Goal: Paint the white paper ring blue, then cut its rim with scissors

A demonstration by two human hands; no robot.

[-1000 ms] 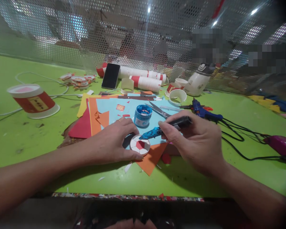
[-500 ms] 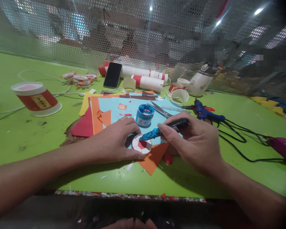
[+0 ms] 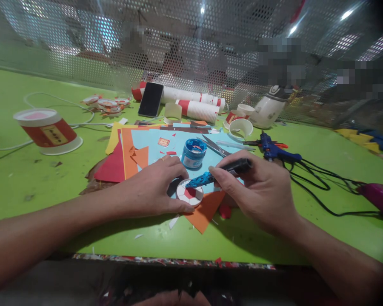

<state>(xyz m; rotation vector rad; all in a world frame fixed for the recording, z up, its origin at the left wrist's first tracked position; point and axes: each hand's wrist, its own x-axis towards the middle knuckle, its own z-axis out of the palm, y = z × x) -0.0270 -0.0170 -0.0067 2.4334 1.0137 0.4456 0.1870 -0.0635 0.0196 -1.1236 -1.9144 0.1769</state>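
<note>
A small round white disc [image 3: 197, 198] with a red centre and dark dividing lines lies at the middle of the work area. My left hand [image 3: 155, 185] grips its edge between the thumb below and curled fingers above. In my right hand [image 3: 258, 193] is a black marker [image 3: 238, 166], slanting down to the left. Its front part is coated in blue, and the tip meets the disc's upper face. Just behind the disc an open blue jar [image 3: 192, 160] stands on light blue paper [image 3: 147, 140]. Orange paper [image 3: 206, 212] shows under the disc's right side.
Scissors [image 3: 215, 146] lie right of the jar. Farther right is a blue glue gun [image 3: 274, 151] with black cords. A red-and-white paper cup [image 3: 49, 134] stands upside down at left. A phone [image 3: 150, 100], white-and-red tubes [image 3: 199, 110] and a perforated screen [image 3: 191, 46] are behind.
My right hand and the marker have shifted very slightly left, with the tip still at the disc. My left hand and the disc stay in place.
</note>
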